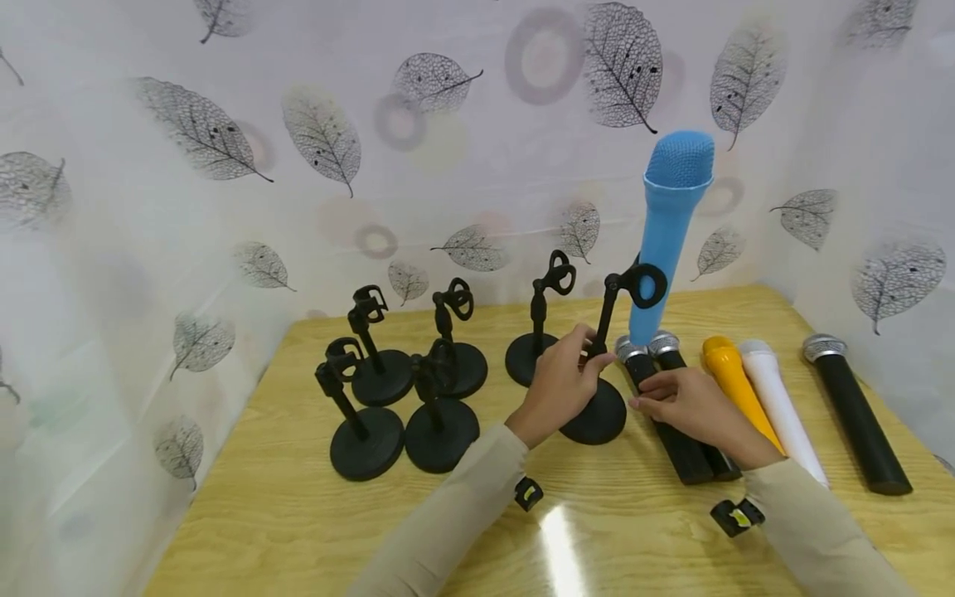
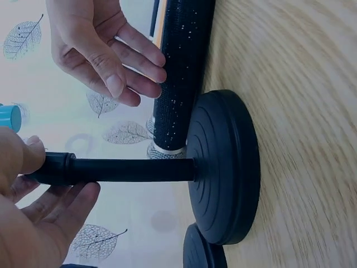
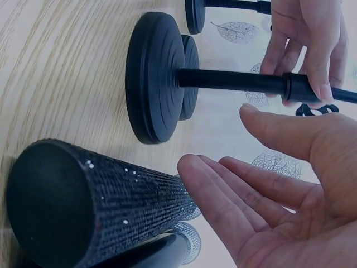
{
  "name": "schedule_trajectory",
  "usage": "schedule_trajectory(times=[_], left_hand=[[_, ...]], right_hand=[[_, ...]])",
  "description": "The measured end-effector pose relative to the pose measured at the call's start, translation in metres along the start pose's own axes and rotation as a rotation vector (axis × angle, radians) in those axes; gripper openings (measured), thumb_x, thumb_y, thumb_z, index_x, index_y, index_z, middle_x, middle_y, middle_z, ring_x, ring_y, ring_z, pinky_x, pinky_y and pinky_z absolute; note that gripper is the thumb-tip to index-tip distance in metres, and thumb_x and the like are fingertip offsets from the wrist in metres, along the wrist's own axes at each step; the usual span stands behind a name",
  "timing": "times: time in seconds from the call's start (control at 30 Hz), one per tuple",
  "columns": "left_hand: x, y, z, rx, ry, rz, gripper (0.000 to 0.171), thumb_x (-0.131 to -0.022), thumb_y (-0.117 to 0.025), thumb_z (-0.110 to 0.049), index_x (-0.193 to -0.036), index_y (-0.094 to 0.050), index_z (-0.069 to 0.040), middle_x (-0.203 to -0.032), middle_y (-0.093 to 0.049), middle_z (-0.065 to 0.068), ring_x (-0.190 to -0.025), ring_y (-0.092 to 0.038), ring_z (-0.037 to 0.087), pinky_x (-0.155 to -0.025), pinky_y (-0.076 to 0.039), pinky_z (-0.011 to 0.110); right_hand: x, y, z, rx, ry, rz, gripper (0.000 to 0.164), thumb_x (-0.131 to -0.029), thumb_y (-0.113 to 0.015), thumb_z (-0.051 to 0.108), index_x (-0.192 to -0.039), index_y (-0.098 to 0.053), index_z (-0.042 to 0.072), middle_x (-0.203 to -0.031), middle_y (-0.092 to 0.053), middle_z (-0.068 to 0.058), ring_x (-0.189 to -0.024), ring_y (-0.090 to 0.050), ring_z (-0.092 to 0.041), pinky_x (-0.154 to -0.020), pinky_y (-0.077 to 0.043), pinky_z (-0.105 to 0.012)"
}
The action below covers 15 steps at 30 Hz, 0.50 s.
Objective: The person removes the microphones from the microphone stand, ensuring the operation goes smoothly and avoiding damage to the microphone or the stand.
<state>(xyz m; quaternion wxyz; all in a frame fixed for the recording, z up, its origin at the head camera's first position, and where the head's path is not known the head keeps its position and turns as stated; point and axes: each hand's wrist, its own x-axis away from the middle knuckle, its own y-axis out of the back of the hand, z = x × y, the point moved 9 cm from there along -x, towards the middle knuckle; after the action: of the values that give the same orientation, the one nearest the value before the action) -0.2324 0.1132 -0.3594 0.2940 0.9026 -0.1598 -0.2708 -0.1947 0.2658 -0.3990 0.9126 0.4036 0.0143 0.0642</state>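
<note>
My left hand grips the upper post of a black desktop microphone stand, its thumb and fingers around the collar. The stand's round base is on the table in the left wrist view. A light blue microphone sits upright, slightly tilted, at the stand's clip, head up; only its lower end shows in the left wrist view. To the right, my right hand hovers with relaxed, spread fingers and holds nothing. Below it lies a glittery black microphone with a silver head, another black microphone beside it.
Several more black microphone stands are grouped on the left of the wooden table, with another stand behind my left hand. At right lie a yellow microphone, a white one and a black one. Leaf-patterned cloth surrounds the table.
</note>
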Motion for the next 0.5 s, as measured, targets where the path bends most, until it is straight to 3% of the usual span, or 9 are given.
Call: schedule_trajectory(times=[0.27, 0.5], left_hand=[[0.019, 0.020, 0.002, -0.015, -0.021, -0.044, 0.019, -0.101, -0.065, -0.028, -0.111, -0.060, -0.012, -0.093, -0.063, -0.005, -0.073, -0.056, 0.001, -0.063, -0.047, 0.014], [0.031, 0.034, 0.008, -0.027, -0.002, -0.050, 0.020, -0.100, -0.065, -0.028, -0.111, -0.059, -0.013, -0.093, -0.063, -0.005, -0.074, -0.055, 0.001, -0.063, -0.047, 0.014]], right_hand=[[0.000, -0.005, 0.010, 0.030, 0.028, 0.013, 0.050, -0.095, -0.074, 0.030, -0.117, -0.067, -0.014, -0.102, -0.073, -0.021, -0.087, -0.072, -0.029, -0.072, -0.061, -0.041], [-0.002, -0.009, 0.018, 0.036, 0.044, 0.032, 0.050, -0.095, -0.073, 0.032, -0.118, -0.067, -0.013, -0.103, -0.073, -0.019, -0.090, -0.071, -0.031, -0.072, -0.061, -0.041]])
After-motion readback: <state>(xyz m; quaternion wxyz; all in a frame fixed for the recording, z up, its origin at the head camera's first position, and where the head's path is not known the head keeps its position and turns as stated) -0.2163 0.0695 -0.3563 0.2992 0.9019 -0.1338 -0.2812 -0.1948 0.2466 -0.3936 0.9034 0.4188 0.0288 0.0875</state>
